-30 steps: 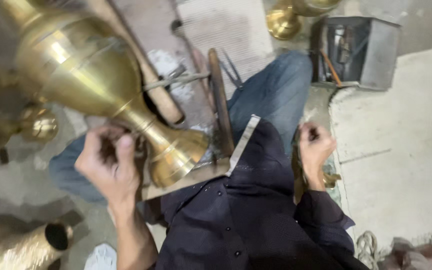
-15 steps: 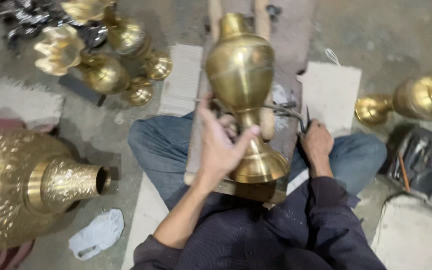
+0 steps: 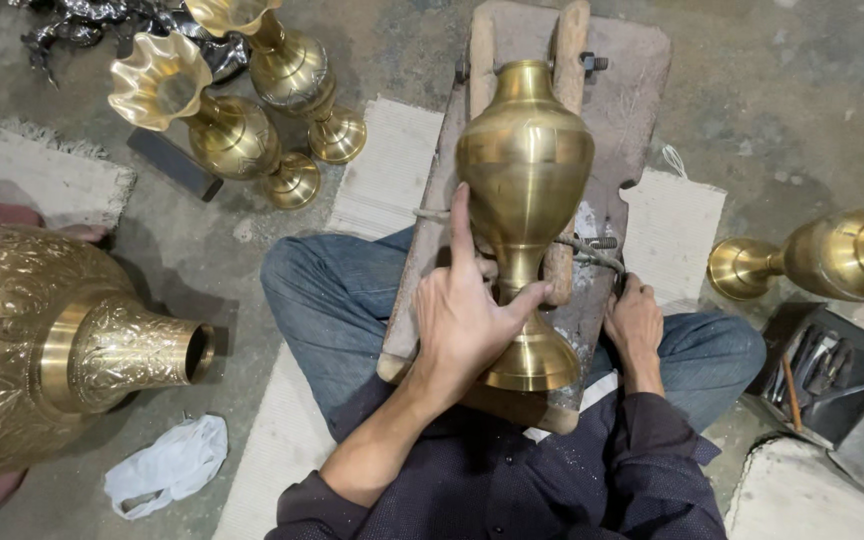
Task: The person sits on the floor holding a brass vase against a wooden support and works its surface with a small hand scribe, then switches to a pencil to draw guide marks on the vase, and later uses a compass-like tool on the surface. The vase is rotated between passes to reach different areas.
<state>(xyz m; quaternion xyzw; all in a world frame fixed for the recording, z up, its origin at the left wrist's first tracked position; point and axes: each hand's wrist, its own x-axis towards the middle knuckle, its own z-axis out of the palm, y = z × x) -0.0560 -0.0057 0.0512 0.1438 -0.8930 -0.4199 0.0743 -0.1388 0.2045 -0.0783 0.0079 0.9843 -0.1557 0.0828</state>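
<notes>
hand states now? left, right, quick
Left hand: closed around the narrow stem of the brass vase, index finger stretched up its body.
Right hand: curled beside the wooden block; what it grips cannot be told.

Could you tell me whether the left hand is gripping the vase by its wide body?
No, the left hand wraps the narrow stem of the vase, just above the flared foot.

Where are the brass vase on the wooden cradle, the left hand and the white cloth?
brass vase (image 3: 525,160), head view, on its belly.
left hand (image 3: 464,322), head view, back of the hand.
white cloth (image 3: 167,463), head view, its middle.
</notes>
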